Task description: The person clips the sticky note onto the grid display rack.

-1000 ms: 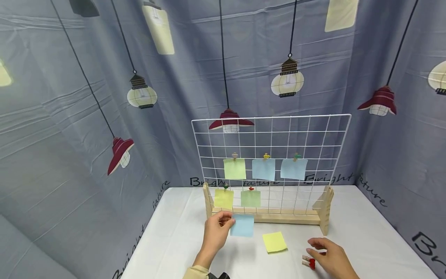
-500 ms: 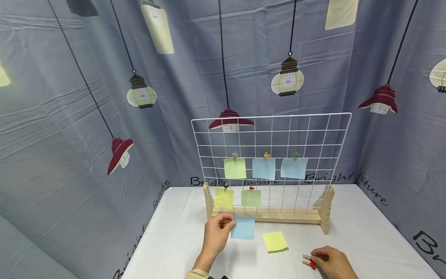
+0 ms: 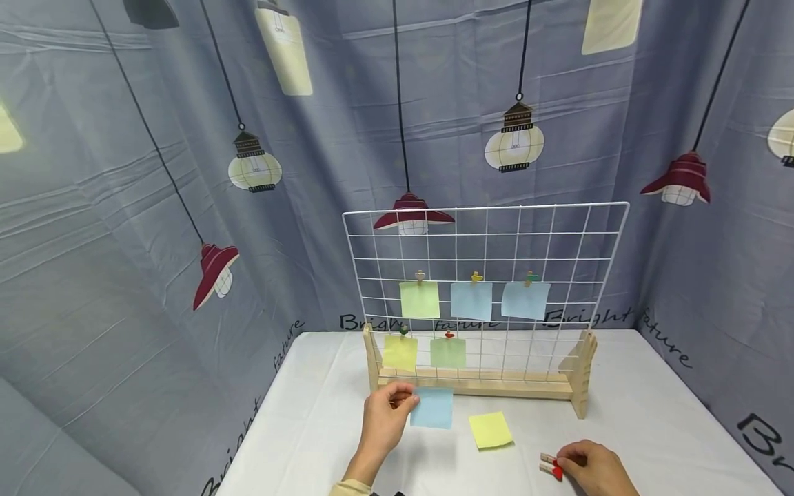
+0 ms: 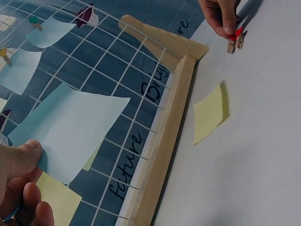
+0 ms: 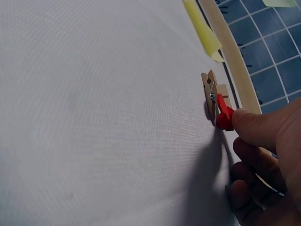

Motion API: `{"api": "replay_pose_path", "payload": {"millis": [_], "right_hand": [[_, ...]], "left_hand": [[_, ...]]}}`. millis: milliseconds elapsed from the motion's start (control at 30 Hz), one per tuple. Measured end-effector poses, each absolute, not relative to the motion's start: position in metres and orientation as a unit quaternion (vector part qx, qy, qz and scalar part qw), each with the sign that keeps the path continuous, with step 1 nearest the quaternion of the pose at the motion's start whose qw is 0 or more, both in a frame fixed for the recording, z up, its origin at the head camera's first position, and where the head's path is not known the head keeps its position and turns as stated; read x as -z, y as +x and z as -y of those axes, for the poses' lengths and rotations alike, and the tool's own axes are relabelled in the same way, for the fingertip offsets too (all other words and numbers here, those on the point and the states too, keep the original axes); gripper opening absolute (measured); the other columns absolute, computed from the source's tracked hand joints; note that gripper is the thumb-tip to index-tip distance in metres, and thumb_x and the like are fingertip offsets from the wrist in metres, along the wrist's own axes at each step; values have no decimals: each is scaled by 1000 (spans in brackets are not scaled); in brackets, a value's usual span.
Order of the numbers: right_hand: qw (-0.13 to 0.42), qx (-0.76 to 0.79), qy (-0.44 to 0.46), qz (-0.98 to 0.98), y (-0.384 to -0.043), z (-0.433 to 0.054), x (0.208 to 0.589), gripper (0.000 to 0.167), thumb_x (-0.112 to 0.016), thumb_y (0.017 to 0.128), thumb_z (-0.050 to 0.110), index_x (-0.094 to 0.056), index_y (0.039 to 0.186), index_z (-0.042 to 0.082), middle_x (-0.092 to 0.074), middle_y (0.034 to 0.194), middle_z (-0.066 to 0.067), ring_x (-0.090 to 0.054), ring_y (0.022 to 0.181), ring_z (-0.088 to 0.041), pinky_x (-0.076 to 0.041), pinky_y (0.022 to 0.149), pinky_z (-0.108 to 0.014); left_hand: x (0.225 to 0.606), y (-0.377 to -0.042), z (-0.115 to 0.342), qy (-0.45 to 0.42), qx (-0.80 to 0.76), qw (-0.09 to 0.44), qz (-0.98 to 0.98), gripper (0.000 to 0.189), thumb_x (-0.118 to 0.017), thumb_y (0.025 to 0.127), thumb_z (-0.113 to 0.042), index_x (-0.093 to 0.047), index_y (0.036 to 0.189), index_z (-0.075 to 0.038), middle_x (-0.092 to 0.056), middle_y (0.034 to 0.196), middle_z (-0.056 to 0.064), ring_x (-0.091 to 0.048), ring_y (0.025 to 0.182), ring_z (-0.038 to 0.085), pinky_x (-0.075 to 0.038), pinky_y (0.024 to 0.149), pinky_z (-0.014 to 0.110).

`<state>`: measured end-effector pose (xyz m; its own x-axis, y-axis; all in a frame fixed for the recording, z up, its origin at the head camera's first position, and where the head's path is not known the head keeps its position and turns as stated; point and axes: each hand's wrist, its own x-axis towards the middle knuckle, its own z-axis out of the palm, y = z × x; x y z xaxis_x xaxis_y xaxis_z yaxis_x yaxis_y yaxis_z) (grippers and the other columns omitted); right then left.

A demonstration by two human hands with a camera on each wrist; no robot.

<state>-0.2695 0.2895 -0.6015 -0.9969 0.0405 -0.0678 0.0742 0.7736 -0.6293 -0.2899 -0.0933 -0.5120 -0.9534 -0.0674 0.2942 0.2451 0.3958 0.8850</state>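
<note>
My left hand (image 3: 383,424) pinches a light blue sticky note (image 3: 432,408) by its left edge, holding it up in front of the wooden base of the grid. In the left wrist view the thumb lies on the front of that note (image 4: 77,132). At the right, my right hand (image 3: 595,468) has thumb and fingertips at a pair of small wooden clothespins (image 3: 550,468) with red heart-shaped tops. In the right wrist view the thumb pinches a red heart (image 5: 225,118) of one clothespin; the fingers behind it are partly hidden. The second clothespin (image 5: 209,96) lies right beside it.
A white wire grid (image 3: 486,234) stands upright in a wooden base (image 3: 496,387). Several green, yellow and blue notes hang clipped on it in two rows. A yellow sticky note (image 3: 491,430) lies on the white table (image 3: 322,386) between my hands.
My right hand has come down to the clothespins and now pinches one at its red heart. My left hand has lowered the blue note slightly.
</note>
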Motion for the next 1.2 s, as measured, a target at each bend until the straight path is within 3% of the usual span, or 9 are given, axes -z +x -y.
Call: {"api": "replay_pose_path", "payload": {"millis": [400,633,800,1033,1200], "right_hand": [[19,371,61,-927,-276,-292,589,7,-66,99,13,-67,100,6,-67,87,2,-54,79,-16,-45,69,-33],[9,378,52,-924,-278,-290,579,4,-55,104,7,-59,102,5,-67,88,1,-57,79,-15,-48,71,-36],[3,384,50,-922,-274,-286,575,3,-60,102,7,-60,105,7,-65,86,3,-56,79,-14,-46,69,-31],[-24,409,47,-911,-272,-279,563,16,-68,98,7,-66,113,5,-72,96,-4,-60,81,-14,-50,63,-22],[-49,405,54,-911,-273,-278,554,32,-72,95,11,-65,125,1,-71,91,-1,-57,75,-10,-46,60,-23]], "left_hand": [[507,-294,91,-65,539,159,825,9,-82,86,-12,-78,94,-14,-75,84,-4,-62,74,3,-53,70,21],[508,-297,91,-67,542,144,825,9,-82,87,-15,-78,95,-16,-75,85,-6,-63,76,3,-53,71,21],[513,-294,93,-61,544,135,826,9,-83,87,-15,-78,94,-16,-75,85,-6,-63,77,4,-53,70,21],[513,-295,90,-65,546,133,825,9,-82,87,-14,-78,95,-16,-75,86,-6,-63,78,4,-53,71,21],[514,-297,84,-71,550,128,822,10,-82,87,-12,-78,95,-15,-75,87,-5,-64,78,3,-53,72,21]]}}
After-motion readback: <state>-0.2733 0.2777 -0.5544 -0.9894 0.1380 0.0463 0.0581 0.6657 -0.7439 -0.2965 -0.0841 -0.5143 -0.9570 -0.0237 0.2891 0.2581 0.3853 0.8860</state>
